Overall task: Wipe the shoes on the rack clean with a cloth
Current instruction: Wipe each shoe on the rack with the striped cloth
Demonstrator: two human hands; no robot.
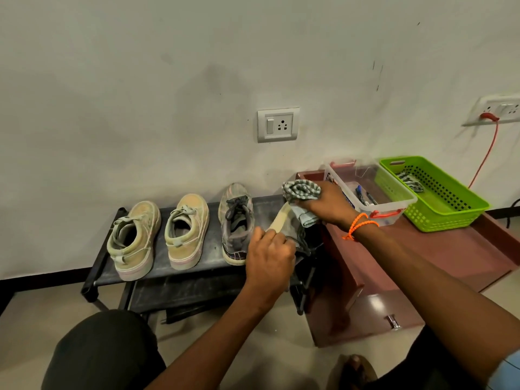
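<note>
Checked grey cloth (pixel 302 192) is bunched in the right hand (pixel 327 205), fingers curled round it, against the tilted grey shoe (pixel 284 223) at the rack's (pixel 180 266) right end. Left hand (pixel 268 256) grips that shoe's heel end. Three more shoes sit along the top shelf: two tan sneakers (pixel 160 235) toward the left edge, one grey sneaker (pixel 235 223) beside the held one.

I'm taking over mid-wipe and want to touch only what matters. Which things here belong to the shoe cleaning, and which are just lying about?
Job:
cloth in right hand
grey shoe tilted, held by left hand
other grey shoe
two tan shoes
rack

Lying about:
clear box
green basket, a cloth in it
cabinet
wall socket
red cable
</note>
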